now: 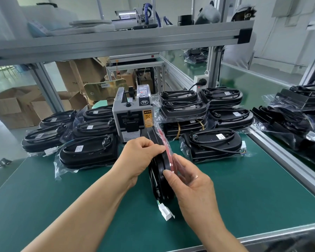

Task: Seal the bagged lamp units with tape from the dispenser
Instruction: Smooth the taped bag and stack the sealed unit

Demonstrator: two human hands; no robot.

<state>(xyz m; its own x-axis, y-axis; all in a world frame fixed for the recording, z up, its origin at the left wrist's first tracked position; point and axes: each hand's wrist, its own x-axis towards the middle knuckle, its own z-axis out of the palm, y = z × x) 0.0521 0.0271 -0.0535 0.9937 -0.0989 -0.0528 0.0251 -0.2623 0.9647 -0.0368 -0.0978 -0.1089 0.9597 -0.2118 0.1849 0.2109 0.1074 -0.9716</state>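
A bagged lamp unit (pixel 159 176), black with a red lens, stands on edge on the green mat just in front of the grey tape dispenser (pixel 133 115). My left hand (pixel 140 157) grips its top edge from the left, fingers curled over the bag. My right hand (pixel 187 180) holds its right, red side, thumb on the black rim. A white connector (pixel 165 212) on thin wires hangs out at the unit's near end. Whether any tape is on the bag I cannot tell.
Bagged lamp units lie in rows left (pixel 87 151) and right (pixel 213 144) of the dispenser, stacked higher at the right rear (pixel 222 99). More sit beyond the aluminium rail (pixel 287 159) at far right. An aluminium shelf (pixel 116 40) runs overhead. Cardboard boxes (pixel 11 106) stand behind, left.
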